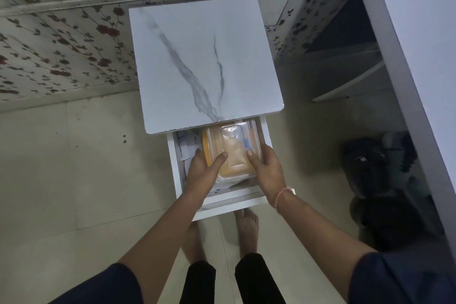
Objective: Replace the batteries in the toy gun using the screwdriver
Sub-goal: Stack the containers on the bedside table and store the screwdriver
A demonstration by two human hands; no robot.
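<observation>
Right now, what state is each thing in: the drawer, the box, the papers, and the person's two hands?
drawer: pulled open.
clear container: in the open drawer, gripped from both sides; contents too blurred to tell.
papers: lying loose at the drawer's left side.
left hand: grips the container's left side, thumb on top.
right hand: grips the container's right side, thumb on top.

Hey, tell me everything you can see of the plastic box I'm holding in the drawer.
The plastic box is a clear, orange-tinted rectangular container with rounded corners. An orange rim shows on its left, and its lid has a raised clear panel. A small blue bit shows at its right edge. It is lid-up in the open drawer, with its far end under the marble-look tabletop. The left hand and right hand grip its sides, thumbs on the lid. Its contents cannot be made out.
</observation>
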